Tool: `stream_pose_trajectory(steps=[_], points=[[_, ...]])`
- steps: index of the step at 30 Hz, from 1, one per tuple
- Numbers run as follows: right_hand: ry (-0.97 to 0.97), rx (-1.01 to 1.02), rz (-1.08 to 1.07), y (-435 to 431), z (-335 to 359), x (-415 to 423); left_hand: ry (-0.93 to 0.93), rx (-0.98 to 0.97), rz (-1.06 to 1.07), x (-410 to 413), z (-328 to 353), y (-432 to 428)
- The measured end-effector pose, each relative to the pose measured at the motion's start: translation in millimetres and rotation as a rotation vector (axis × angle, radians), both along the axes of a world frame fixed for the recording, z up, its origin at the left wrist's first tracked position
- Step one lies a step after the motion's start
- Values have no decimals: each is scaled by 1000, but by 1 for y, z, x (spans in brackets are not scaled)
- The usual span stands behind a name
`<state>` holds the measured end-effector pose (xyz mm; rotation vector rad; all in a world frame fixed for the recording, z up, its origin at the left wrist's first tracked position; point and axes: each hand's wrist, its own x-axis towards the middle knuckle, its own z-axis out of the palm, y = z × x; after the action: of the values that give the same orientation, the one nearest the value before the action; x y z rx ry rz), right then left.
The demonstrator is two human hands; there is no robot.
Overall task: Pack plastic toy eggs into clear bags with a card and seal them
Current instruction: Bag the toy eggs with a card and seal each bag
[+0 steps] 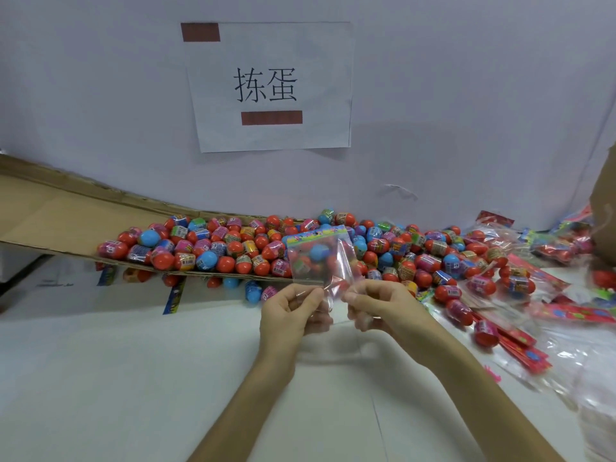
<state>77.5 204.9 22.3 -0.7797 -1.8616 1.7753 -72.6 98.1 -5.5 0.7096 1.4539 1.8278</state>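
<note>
Both hands hold one clear bag [316,261] upright above the white table, its colourful header strip at the top. My left hand [290,311] pinches the bag's lower left edge. My right hand [373,308] pinches the lower right edge, where the plastic folds. The bag looks empty; the eggs seen through it lie behind. A large heap of plastic toy eggs [233,248], mostly red with some blue and pink, spreads across the table's back.
A flattened cardboard sheet [66,215] slopes under the eggs at left. Filled bags and red cards [520,341] lie at right, with loose clear bags [593,378] near the right edge. A paper sign [270,85] hangs on the wall. Another person's arm [605,208] is at far right.
</note>
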Motion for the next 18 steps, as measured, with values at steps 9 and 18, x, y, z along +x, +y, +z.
stream_pose_trajectory(steps=[9, 18], points=[[13, 67, -98, -6, 1, -7, 14, -22, 27, 2, -2, 4], [70, 110, -211, -10, 2, -7, -6, -1, 65, 2, -2, 3]])
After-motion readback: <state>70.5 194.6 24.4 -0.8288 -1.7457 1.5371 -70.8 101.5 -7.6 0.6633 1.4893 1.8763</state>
